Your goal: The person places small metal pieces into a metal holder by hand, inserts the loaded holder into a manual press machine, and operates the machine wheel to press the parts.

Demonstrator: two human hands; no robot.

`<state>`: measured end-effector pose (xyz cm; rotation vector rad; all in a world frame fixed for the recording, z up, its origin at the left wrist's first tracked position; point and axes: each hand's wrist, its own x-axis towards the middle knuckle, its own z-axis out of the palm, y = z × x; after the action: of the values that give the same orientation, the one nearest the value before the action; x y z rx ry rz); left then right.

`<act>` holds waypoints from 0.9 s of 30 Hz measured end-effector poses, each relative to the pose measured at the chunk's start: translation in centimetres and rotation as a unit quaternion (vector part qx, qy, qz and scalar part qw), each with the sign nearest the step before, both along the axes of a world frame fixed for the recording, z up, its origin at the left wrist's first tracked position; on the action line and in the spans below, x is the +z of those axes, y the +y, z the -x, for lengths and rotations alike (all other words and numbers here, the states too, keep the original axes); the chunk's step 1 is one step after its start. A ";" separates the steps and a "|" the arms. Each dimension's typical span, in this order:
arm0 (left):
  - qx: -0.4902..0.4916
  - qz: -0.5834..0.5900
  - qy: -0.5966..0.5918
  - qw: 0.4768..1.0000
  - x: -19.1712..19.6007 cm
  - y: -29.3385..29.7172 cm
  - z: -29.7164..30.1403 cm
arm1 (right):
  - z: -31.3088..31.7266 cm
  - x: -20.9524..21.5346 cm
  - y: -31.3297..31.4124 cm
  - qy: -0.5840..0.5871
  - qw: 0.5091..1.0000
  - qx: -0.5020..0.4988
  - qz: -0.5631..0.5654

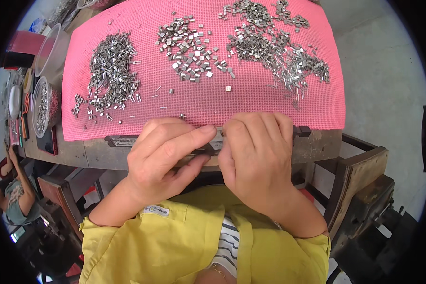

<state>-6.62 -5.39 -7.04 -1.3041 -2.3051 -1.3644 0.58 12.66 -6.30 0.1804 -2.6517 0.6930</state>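
Dark bar point(124, 141) runs left-right under both hands point(256, 158).

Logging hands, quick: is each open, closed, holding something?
Left hand: partly curled at the bar; whether it holds anything cannot be told.
Right hand: curled there too; grip hidden, cannot be told.

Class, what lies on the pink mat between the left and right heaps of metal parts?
The head view shows a looser scatter of small blocky metal pieces between the left heap and the right heap, on the pink mat.
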 end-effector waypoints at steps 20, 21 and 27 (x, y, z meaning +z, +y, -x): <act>-0.005 0.085 0.051 0.995 0.7 -2.6 0.8 | -2.9 2.4 6.7 -0.047 0.997 0.011 0.059; 0.000 0.105 0.054 0.993 0.6 -2.6 1.0 | -3.2 2.1 7.2 -0.048 0.997 0.009 0.058; 0.012 0.123 0.140 0.982 -0.1 -2.9 0.5 | -4.3 0.0 7.8 -0.024 0.999 0.010 -0.030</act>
<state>-7.07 -8.31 -7.12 -1.4247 -2.3357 -0.8423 4.87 20.50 -6.28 0.2105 -2.7214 0.6314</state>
